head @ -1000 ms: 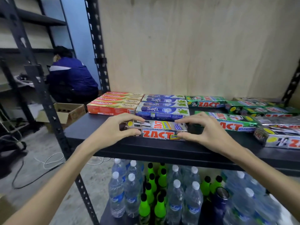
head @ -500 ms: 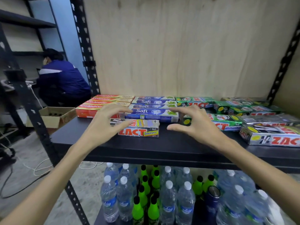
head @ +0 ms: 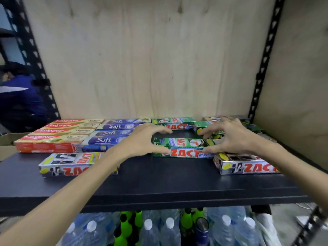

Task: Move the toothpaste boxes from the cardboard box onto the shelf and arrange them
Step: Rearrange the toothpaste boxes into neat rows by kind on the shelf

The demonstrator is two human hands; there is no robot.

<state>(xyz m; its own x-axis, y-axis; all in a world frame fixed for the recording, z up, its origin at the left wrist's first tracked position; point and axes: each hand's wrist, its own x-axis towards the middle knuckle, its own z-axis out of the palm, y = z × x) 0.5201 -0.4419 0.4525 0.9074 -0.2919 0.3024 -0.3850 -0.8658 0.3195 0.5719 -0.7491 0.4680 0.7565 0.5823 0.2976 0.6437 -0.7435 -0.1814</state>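
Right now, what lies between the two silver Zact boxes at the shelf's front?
Only bare black shelf between the left silver box and the right silver box; the left forearm crosses above. Head view.

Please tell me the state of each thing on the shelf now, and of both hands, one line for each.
Left hand: fingers curled around the left end of the green ZACT box.
Right hand: fingers curled around its right end.
Green ZACT box: flat on the shelf, held at both ends.
Silver ZACT box, left: flat, untouched.
Silver ZACT box, right: flat, untouched.
Colgate boxes: flat, in a row.
Safi boxes: flat, in a row.
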